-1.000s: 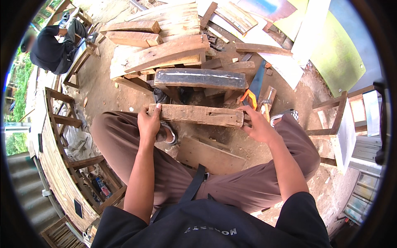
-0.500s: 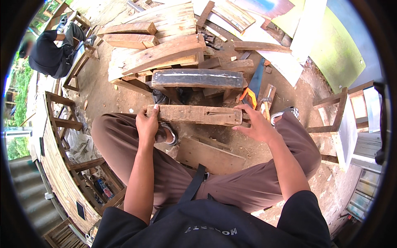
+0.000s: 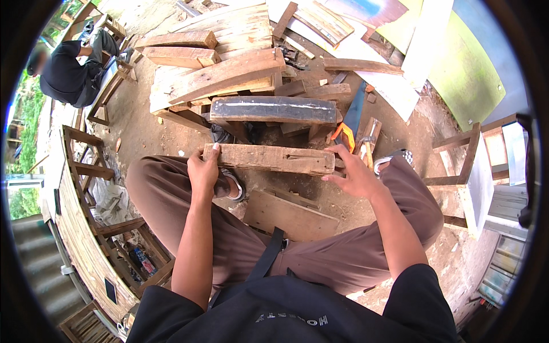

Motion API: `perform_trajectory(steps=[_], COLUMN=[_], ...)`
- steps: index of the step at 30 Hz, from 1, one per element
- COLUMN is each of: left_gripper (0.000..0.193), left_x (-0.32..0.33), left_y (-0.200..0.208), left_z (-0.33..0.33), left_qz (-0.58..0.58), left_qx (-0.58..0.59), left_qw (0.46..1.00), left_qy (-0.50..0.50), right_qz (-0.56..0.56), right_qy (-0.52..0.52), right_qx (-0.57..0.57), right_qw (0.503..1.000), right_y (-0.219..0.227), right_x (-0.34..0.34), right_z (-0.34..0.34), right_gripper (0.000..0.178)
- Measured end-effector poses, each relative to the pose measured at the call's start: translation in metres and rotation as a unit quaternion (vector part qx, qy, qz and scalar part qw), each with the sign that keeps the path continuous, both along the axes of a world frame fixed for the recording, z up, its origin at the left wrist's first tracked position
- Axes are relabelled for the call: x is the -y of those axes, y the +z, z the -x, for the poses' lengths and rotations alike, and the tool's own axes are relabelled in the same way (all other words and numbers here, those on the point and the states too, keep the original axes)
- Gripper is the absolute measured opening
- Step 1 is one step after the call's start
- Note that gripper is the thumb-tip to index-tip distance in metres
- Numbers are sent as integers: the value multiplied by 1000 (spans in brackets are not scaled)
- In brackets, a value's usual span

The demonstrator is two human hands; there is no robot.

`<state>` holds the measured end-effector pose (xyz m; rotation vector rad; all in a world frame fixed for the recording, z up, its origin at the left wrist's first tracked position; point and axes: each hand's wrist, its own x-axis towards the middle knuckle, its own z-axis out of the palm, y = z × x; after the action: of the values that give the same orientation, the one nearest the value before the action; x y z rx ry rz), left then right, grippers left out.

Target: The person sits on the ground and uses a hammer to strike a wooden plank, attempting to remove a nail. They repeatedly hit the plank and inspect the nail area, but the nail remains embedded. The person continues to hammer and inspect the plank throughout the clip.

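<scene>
A rough brown wooden block [image 3: 269, 158] is held level across the space between my knees. My left hand [image 3: 203, 170] grips its left end, thumb on top and fingers underneath. At the other end, my right hand [image 3: 354, 174] has its fingers and thumb around the block's right end. Just beyond the block stands a low wooden stand with a dark, white-streaked top [image 3: 273, 108]. A handsaw with an orange handle [image 3: 345, 136] and a blue blade rests to the right of that stand.
Thick timber beams [image 3: 223, 75] lie piled on planks ahead. A flat board [image 3: 291, 217] is on the ground between my legs. Wooden frames stand at left [image 3: 86, 170] and right [image 3: 472, 154]. Another person [image 3: 68, 74] sits at the far left.
</scene>
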<state>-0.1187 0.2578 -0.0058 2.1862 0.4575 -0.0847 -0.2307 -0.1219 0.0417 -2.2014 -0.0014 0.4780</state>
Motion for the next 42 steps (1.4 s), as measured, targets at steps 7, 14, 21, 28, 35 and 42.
perform_trajectory(steps=[7, 14, 21, 28, 35, 42], left_gripper=[47, 37, 37, 39, 36, 37], left_x=[4, 5, 0, -1, 2, 3], left_y=[5, 8, 2, 4, 5, 5], left_z=[2, 3, 2, 2, 4, 4], left_qz=[13, 176, 210, 204, 144, 175], left_qx=[-10, -12, -33, -53, -57, -37], left_qw=[1000, 981, 974, 973, 986, 983], left_qy=[15, 75, 83, 89, 65, 50], right_qz=[4, -33, -56, -59, -67, -70], right_qy=[2, -13, -45, -44, -57, -56], right_qx=[40, 19, -6, -8, 4, -3], right_qw=[999, 999, 997, 997, 996, 996], right_y=[-6, -18, -16, -5, -11, -10], right_x=[0, 2, 0, 1, 4, 7], right_z=[1, 1, 0, 1, 4, 4], right_gripper=[66, 66, 67, 63, 62, 60])
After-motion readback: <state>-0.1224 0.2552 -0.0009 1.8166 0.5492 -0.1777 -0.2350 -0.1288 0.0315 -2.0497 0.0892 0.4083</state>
